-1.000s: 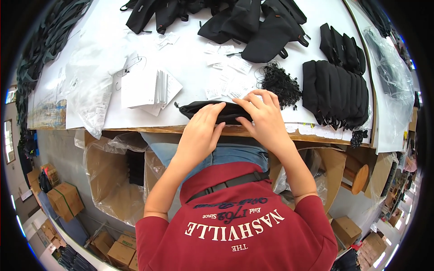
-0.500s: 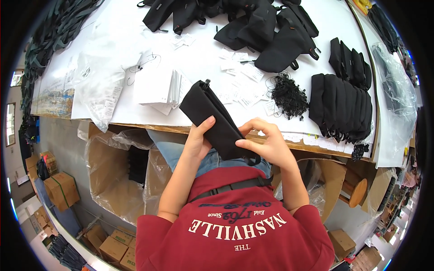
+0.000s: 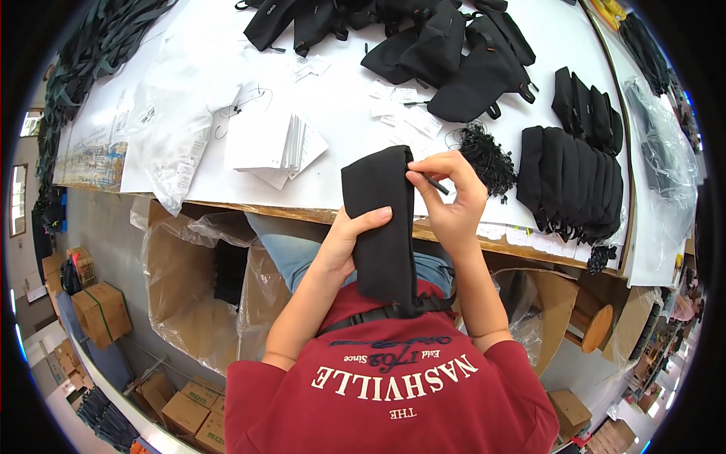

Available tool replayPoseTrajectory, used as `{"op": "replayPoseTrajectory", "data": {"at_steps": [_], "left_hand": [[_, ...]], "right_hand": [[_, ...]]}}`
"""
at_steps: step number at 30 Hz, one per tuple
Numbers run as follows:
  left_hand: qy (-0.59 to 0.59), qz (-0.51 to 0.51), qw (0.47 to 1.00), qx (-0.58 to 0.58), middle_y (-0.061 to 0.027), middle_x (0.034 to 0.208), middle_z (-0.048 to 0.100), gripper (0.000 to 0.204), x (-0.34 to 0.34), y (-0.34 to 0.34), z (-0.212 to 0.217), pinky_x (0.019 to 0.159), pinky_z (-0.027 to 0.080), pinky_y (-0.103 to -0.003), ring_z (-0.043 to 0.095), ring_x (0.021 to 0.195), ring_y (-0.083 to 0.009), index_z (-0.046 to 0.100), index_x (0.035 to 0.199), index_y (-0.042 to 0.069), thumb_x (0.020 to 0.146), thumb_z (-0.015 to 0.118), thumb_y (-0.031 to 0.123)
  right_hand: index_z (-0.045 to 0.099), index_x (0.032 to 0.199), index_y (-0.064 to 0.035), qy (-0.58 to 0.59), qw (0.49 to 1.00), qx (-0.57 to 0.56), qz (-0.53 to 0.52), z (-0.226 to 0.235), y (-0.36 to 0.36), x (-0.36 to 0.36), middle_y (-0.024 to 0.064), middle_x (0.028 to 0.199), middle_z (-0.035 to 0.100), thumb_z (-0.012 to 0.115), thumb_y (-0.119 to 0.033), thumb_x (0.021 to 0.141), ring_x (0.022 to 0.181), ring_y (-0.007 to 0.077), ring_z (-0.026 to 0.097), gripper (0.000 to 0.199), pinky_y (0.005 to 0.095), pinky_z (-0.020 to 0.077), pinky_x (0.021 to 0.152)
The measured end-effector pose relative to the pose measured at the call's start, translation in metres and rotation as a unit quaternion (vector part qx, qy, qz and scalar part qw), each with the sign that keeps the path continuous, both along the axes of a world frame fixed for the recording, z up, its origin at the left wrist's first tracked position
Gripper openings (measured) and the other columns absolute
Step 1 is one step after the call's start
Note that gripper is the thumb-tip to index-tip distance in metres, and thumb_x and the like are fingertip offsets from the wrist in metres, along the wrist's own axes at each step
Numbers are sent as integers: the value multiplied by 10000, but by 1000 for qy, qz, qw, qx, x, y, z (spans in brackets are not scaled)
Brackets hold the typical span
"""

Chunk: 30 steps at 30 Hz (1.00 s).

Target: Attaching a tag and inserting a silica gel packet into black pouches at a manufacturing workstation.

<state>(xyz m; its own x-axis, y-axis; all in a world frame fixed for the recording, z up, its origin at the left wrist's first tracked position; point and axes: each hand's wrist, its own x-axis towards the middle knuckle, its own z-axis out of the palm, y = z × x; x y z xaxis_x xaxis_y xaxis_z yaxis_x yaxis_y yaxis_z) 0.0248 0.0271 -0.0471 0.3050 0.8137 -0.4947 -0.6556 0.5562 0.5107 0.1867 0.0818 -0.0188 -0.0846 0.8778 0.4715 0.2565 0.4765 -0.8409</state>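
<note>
A slim black fabric pouch stands nearly upright above my lap, in front of the table edge. My left hand grips it by the left side, with the thumb across its front face. At the pouch's upper right corner, my right hand pinches a short dark zipper pull between thumb and fingertips. The zipper opening runs along the right edge; how far it is open I cannot tell. Behind the right hand lies a tangled heap of black string loops.
Loose black pouches lie piled at the far side, and stacked pouches stand in rows at right. White cards, small labels and clear plastic bags cover the left and middle. A plastic-lined carton sits below the table edge.
The pouch has turned from a leftward lean to nearly upright and shifted right. My right hand has moved up from its lower end to the zipper pull at the top.
</note>
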Motion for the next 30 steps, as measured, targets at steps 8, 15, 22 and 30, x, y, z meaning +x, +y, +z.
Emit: {"op": "replayPoseTrajectory", "data": {"at_steps": [8, 15, 22, 30], "left_hand": [[-54, 106, 991, -60, -123, 805, 629, 333, -16, 24, -12, 603, 536, -294, 619, 687, -203, 579, 998, 16, 910, 607, 336], [-81, 161, 983, -32, -28, 790, 471, 170, -28, 35, -2, 556, 398, -259, 410, 662, -136, 534, 899, 49, 963, 531, 207], [-62, 180, 980, -54, -28, 795, 477, 171, -25, 34, 2, 533, 392, -251, 423, 657, -133, 541, 920, 41, 958, 539, 207], [-41, 141, 989, 14, -6, 753, 433, 225, -30, 27, -9, 501, 312, -231, 356, 616, -111, 515, 869, 41, 961, 537, 245]], "right_hand": [[678, 815, -27, 45, 960, -212, 180, 9, -37, 4, 42, 793, 617, 726, -6, 743, 709, 113, 557, 89, 225, 431, 633], [688, 814, -33, 46, 941, -248, 224, 8, -48, 7, 33, 763, 601, 735, -32, 731, 724, 122, 547, 95, 238, 427, 651], [687, 804, -36, 31, 939, -239, 244, 8, -52, 7, 35, 760, 602, 735, -35, 731, 730, 133, 553, 88, 241, 434, 649], [693, 822, -70, 48, 952, -246, 173, 15, -54, -6, 12, 738, 621, 735, -54, 754, 717, 145, 523, 81, 258, 420, 621]]}}
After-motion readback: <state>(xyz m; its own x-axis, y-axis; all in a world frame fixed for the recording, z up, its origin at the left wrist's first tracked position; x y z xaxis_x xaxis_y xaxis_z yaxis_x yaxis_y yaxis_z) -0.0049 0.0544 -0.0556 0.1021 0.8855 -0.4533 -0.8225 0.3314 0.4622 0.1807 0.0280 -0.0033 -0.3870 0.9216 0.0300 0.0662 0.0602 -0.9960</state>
